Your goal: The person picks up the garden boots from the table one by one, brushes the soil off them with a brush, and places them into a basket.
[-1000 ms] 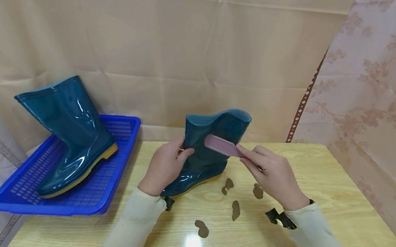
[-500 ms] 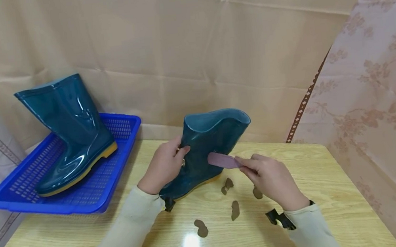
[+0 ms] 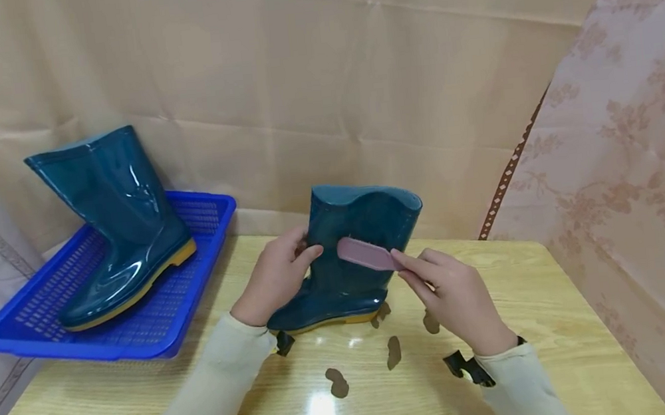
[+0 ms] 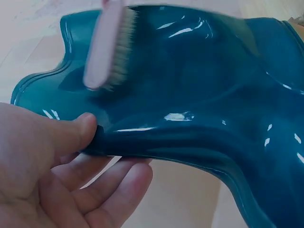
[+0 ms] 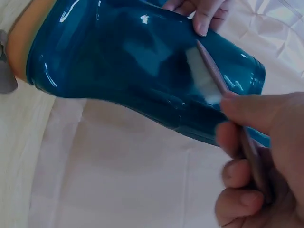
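Note:
A glossy teal rain boot (image 3: 358,222) with a yellow sole stands on the wooden table, its toe toward the left. My left hand (image 3: 277,274) grips the front edge of its shaft; in the left wrist view the thumb (image 4: 71,135) lies on the near face and the fingers go behind. With my right hand (image 3: 456,292) I hold a pink brush (image 3: 367,254) by its handle. Pale bristles show in the left wrist view, where the brush (image 4: 105,47) lies against the shaft. The right wrist view has the boot (image 5: 137,61) with the bristles on its upper shaft.
On the left a blue plastic basket (image 3: 167,340) holds a second teal boot (image 3: 122,208), which leans up past the rim. Several brown flat patches (image 3: 337,383) lie on the table (image 3: 517,310) before the boot. A beige curtain (image 3: 273,93) hangs behind.
The boot has tipped and turned a little, then come back with its sole down. My right hand has moved the brush down the shaft, then up and slightly left. My left hand keeps its grip.

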Available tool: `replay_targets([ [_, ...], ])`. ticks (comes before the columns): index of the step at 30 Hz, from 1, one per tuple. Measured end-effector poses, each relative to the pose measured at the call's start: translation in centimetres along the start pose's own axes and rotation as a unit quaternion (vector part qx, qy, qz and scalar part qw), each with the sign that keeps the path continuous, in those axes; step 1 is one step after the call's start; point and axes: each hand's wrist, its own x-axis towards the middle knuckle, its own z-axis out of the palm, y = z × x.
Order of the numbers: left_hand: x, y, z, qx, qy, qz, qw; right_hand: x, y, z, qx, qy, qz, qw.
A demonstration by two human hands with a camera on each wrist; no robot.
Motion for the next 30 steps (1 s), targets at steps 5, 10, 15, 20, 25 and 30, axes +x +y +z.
replay_targets([
  [5, 0.0, -0.2, 0.5, 0.004, 0.012, -0.018, 0.9998, -0.5, -0.2, 0.2, -0.022, -0.077, 0.040, 0.9960],
  [10, 0.2, -0.7, 0.5, -0.002, 0.052, -0.036, 0.9980, -0.7, 0.0, 0.2, -0.042, -0.098, 0.054, 0.9929],
  [15, 0.4, -0.5, 0.2, 0.001, 0.041, -0.056, 0.9976, -0.4, 0.3, 0.3, -0.041, -0.075, 0.043, 0.9954],
  [20, 0.3, 0.1, -0.2, 0.007, 0.009, -0.061, 0.9981, -0.1, 0.2, 0.5, -0.012, -0.027, 0.019, 0.9994],
  [25, 0.4, 0.5, -0.4, 0.006, -0.014, -0.047, 0.9988, 0.0, 0.0, 0.7, -0.003, -0.009, 0.018, 0.9998],
  [30, 0.4, 0.1, -0.2, 0.004, -0.027, -0.064, 0.9976, 0.2, -0.3, 1.3, 0.002, -0.030, 0.046, 0.9985],
])
